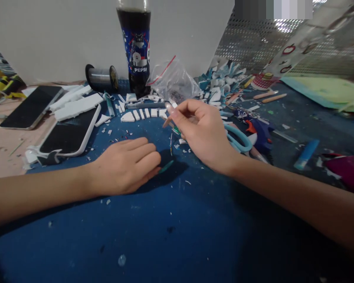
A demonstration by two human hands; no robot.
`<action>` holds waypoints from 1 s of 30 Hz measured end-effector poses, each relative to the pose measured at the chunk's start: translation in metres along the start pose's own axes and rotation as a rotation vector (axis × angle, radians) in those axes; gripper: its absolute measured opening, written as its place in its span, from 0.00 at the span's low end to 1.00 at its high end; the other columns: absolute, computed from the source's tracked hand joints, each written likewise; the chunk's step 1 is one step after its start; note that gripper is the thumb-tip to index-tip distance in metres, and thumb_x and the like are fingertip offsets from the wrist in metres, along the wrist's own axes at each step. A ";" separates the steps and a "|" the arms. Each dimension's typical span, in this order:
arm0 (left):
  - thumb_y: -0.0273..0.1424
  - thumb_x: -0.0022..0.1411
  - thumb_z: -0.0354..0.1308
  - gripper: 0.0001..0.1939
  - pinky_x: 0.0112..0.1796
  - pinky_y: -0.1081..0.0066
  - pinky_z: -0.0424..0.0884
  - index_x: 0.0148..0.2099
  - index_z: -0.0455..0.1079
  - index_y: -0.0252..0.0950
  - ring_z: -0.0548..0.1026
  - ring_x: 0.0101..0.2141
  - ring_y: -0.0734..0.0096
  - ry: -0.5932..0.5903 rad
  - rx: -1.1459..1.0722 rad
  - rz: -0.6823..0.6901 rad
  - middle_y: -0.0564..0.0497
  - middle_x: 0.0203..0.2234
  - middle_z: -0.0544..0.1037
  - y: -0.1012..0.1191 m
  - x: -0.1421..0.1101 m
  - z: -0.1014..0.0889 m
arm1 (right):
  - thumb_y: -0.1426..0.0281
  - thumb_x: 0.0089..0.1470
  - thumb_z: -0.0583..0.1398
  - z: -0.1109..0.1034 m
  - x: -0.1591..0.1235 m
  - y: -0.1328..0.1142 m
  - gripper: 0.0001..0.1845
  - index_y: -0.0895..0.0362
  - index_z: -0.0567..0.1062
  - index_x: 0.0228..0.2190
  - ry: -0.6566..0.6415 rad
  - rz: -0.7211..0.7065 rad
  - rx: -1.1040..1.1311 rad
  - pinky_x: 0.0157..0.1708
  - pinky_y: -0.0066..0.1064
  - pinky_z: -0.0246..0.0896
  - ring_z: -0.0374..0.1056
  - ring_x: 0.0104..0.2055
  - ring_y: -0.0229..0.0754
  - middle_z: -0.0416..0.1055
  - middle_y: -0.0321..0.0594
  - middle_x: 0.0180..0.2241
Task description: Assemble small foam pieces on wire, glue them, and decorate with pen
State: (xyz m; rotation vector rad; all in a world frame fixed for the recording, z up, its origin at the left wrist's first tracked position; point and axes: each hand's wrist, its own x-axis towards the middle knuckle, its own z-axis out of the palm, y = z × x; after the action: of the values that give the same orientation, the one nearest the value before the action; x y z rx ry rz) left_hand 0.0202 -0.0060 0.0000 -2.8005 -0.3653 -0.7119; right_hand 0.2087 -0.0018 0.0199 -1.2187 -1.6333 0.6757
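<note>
My left hand (126, 167) rests closed, knuckles up, on the blue mat. A thin teal-green sliver (166, 166) pokes out beneath its fingers; the rest is hidden. My right hand (205, 131) is pinched above the mat, thumb against fingers, with a small white piece (174, 104) just showing at the tips. Beside those fingertips runs a row of cut white foam pieces (141, 114), with a pointed, fish-head-like one (128, 117) at its left end. A grey-blue stick (146, 105) lies behind the row.
Two phones (32, 106) (69, 135) lie left, white foam strips (78, 106) on one. A Pepsi bottle (138, 51), wire spool (102, 78) and zip bag (175, 82) stand behind. Foam scraps (224, 80), light-blue scissor handles (238, 139) and a blue tool (261, 133) are right.
</note>
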 end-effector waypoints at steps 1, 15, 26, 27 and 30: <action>0.27 0.66 0.45 0.10 0.25 0.70 0.62 0.31 0.60 0.35 0.66 0.25 0.68 -0.058 0.023 0.025 0.50 0.23 0.70 0.002 0.005 0.000 | 0.66 0.57 0.60 -0.001 0.001 -0.001 0.15 0.58 0.69 0.21 0.042 -0.007 -0.018 0.18 0.26 0.48 0.51 0.16 0.28 0.55 0.28 0.15; 0.20 0.60 0.47 0.08 0.24 0.70 0.56 0.30 0.63 0.34 0.67 0.25 0.69 -0.405 -0.088 0.080 0.50 0.21 0.71 0.016 0.041 0.009 | 0.72 0.59 0.57 -0.006 0.000 -0.016 0.17 0.56 0.64 0.19 0.152 0.016 0.093 0.17 0.25 0.49 0.51 0.16 0.28 0.55 0.28 0.16; 0.32 0.69 0.45 0.18 0.21 0.78 0.55 0.25 0.57 0.34 0.52 0.19 0.80 0.042 -1.902 -1.094 0.58 0.18 0.56 -0.003 -0.001 -0.006 | 0.75 0.56 0.57 0.007 -0.031 0.000 0.11 0.55 0.63 0.24 0.170 -0.405 -0.090 0.21 0.29 0.53 0.56 0.20 0.32 0.56 0.31 0.20; 0.32 0.69 0.45 0.18 0.22 0.78 0.55 0.25 0.57 0.34 0.53 0.19 0.80 0.048 -1.947 -1.095 0.57 0.18 0.57 -0.004 -0.003 -0.005 | 0.77 0.56 0.57 0.008 -0.033 0.001 0.11 0.55 0.62 0.25 0.153 -0.440 -0.104 0.21 0.29 0.54 0.57 0.21 0.33 0.56 0.31 0.21; 0.33 0.68 0.46 0.17 0.23 0.78 0.56 0.26 0.60 0.34 0.54 0.20 0.80 0.033 -2.014 -1.094 0.57 0.18 0.57 -0.005 -0.004 -0.004 | 0.80 0.54 0.57 0.010 -0.037 -0.001 0.12 0.54 0.61 0.25 0.070 -0.469 -0.144 0.20 0.27 0.56 0.57 0.20 0.32 0.57 0.31 0.21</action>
State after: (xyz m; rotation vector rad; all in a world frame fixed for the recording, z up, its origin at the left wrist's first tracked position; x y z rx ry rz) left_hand 0.0133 -0.0035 0.0022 -3.8041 -2.4093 -2.3307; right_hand 0.2007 -0.0350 0.0032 -0.8937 -1.8441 0.2219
